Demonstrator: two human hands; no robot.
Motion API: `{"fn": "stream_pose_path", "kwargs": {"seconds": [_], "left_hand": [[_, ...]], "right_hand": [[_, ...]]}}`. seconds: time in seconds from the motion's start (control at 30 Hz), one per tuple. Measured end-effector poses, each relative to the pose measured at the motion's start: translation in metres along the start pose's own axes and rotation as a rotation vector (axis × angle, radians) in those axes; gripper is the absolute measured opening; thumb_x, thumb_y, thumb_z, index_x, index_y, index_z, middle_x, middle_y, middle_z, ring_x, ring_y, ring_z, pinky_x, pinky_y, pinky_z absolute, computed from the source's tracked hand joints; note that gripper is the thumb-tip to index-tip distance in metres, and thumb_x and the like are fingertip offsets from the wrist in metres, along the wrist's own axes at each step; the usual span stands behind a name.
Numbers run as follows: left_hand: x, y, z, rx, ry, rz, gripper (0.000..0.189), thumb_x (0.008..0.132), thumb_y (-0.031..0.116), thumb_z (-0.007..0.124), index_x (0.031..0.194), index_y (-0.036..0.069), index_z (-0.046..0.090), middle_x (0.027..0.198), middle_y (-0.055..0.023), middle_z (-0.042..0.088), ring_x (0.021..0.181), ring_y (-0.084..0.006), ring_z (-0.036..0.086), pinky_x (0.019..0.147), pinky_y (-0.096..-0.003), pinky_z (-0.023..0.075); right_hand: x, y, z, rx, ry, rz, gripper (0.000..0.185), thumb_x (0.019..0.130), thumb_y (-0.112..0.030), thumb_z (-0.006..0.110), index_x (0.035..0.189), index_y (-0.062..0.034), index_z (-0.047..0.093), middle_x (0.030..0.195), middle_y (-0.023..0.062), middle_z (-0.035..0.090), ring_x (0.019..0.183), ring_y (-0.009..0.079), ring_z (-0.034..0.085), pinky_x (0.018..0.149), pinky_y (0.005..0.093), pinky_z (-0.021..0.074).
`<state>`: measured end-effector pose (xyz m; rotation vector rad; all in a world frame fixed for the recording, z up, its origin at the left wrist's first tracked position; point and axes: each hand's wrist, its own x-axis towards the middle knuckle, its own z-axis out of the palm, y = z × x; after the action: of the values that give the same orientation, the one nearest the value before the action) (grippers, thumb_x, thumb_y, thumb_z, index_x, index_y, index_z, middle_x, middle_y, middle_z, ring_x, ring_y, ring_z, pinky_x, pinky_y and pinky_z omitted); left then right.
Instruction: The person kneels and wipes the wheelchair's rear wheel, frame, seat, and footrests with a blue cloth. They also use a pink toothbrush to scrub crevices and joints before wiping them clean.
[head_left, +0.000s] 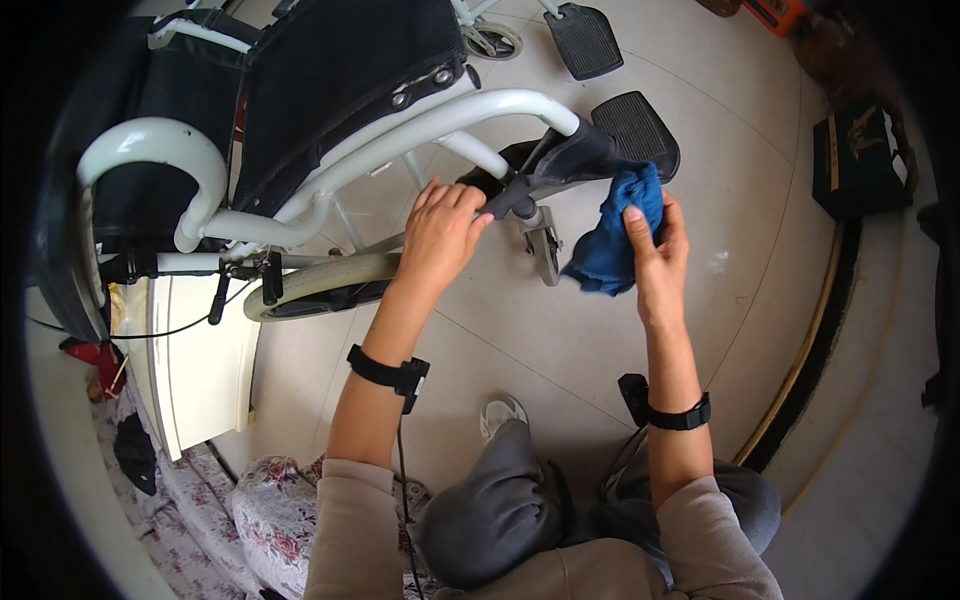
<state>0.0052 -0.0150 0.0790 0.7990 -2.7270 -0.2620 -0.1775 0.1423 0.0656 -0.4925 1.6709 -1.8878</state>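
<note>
A wheelchair with a white tubular frame and a black seat fills the upper left. My left hand has its fingers at the edge of a black fabric strap, which is slung at the front of the frame; whether they pinch it is hard to tell. In my right hand is a crumpled blue cloth, held with the thumb on top. The cloth's upper end is against or very near the strap's right end, beside a black ridged footrest. A small front caster stands below the strap.
The large wheel and brake lever are left of my left forearm, near a cream cabinet. A second footrest lies at the top. At right stand a dark green box and a raised, dark-edged step. Floral fabric covers the lower left.
</note>
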Motion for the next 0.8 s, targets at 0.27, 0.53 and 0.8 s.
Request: {"fn": "stream_pose_path", "kwargs": {"seconds": [0.27, 0.53, 0.8], "left_hand": [[-0.004, 0.042, -0.033, -0.134, 0.114, 0.215, 0.014, 0.080, 0.011, 0.067, 0.086, 0.003, 0.057, 0.083, -0.0116, 0.059, 0.086, -0.0315, 0.059, 0.092, -0.0428, 0.0462], [-0.041, 0.005, -0.014, -0.451, -0.169, -0.052, 0.020, 0.080, 0.006, 0.060, 0.098, 0.001, 0.066, 0.115, -0.0100, 0.055, 0.104, -0.0250, 0.056, 0.093, -0.0361, 0.0425], [-0.003, -0.053, 0.048, -0.645, 0.005, -0.659, 0.032, 0.085, 0.010, 0.057, 0.115, 0.002, 0.061, 0.115, -0.0157, 0.061, 0.107, -0.0258, 0.058, 0.092, -0.0333, 0.0438]], "right_hand": [[0.011, -0.006, -0.005, 0.240, -0.051, 0.169, 0.032, 0.094, -0.019, 0.062, 0.122, -0.0057, 0.054, 0.102, 0.0026, 0.062, 0.091, 0.0102, 0.057, 0.084, 0.0246, 0.0474], [0.015, 0.004, -0.018, 0.394, 0.005, 0.495, 0.034, 0.091, -0.022, 0.065, 0.118, -0.0046, 0.054, 0.106, 0.0086, 0.063, 0.094, 0.0168, 0.062, 0.083, 0.0318, 0.0524], [0.008, 0.016, -0.011, 0.356, 0.070, 0.539, 0.042, 0.089, -0.025, 0.067, 0.122, -0.0035, 0.050, 0.109, 0.0110, 0.063, 0.097, 0.0201, 0.063, 0.084, 0.0346, 0.0534]]}}
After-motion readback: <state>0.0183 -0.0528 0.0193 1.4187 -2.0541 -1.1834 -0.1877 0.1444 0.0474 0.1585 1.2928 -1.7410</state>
